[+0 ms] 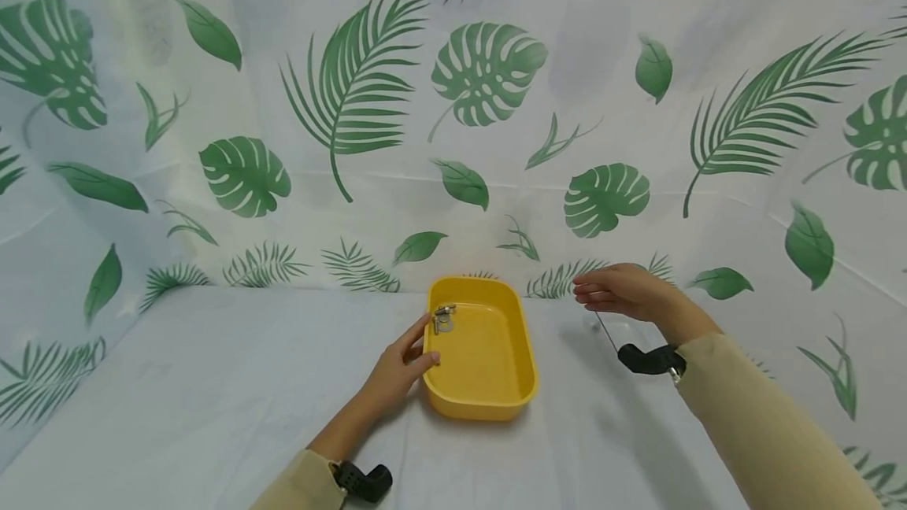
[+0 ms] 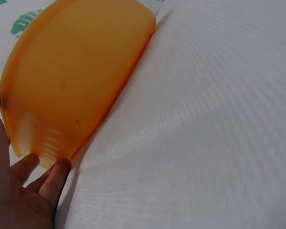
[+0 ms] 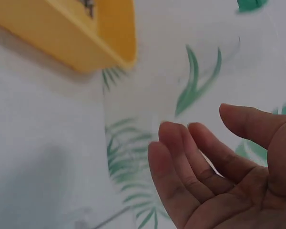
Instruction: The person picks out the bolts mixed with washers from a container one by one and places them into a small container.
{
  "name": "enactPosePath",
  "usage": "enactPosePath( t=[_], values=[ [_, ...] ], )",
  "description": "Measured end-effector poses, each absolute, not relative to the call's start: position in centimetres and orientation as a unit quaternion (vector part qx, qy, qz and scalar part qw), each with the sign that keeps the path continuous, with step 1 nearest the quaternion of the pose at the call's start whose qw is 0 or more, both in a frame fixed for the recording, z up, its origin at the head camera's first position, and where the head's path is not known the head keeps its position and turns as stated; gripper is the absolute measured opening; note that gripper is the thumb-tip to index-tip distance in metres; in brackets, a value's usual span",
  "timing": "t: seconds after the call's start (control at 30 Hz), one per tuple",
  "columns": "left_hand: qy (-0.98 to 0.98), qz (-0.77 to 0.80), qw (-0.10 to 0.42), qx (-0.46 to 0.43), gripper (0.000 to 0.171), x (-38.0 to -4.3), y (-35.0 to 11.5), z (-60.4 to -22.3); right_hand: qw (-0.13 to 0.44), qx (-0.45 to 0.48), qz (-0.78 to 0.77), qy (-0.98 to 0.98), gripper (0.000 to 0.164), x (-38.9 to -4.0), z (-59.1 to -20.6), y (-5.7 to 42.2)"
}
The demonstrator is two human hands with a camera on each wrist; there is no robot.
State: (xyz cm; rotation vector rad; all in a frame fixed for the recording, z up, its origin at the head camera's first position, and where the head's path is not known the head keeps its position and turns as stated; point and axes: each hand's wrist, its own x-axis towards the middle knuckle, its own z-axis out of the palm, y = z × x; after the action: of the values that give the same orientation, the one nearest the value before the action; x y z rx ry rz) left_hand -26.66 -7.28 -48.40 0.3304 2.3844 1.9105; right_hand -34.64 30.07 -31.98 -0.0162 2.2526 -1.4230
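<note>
A yellow plastic tray (image 1: 489, 368) with rounded corners sits on the white-covered table. My left hand (image 1: 397, 368) grips its left side, with the thumb over the rim and the other fingers along the outer wall. In the left wrist view those fingers (image 2: 57, 181) touch the wall low down, near the cloth. Several small metal pieces, bolts and washers by their look (image 1: 443, 319), lie inside the tray at its far left. My right hand (image 1: 631, 293) hangs in the air to the right of the tray. Its fingers are loosely bent, and the palm (image 3: 233, 205) holds nothing.
Behind the tray hangs a white curtain (image 1: 496, 203) printed with green leaves. White cloth (image 1: 248, 384) covers the table. A small clear object, too faint to identify (image 1: 623, 329), shows below my right hand. Both wrists carry a black camera mount (image 1: 645, 359).
</note>
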Motion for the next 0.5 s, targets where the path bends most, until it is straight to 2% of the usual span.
enactPosePath(
  t=[0.27,0.5],
  values=[
    [0.791,0.598,0.019,0.124,0.062,-26.4,-7.4,-48.3,0.253,-0.042,-0.508,0.822,0.050,-33.5,-32.0,23.9],
    [0.761,0.630,0.017,0.157,0.053,-26.6,-7.4,-48.6,0.294,-0.009,-0.530,0.795,0.049,-32.9,-34.1,19.4]
  ],
)
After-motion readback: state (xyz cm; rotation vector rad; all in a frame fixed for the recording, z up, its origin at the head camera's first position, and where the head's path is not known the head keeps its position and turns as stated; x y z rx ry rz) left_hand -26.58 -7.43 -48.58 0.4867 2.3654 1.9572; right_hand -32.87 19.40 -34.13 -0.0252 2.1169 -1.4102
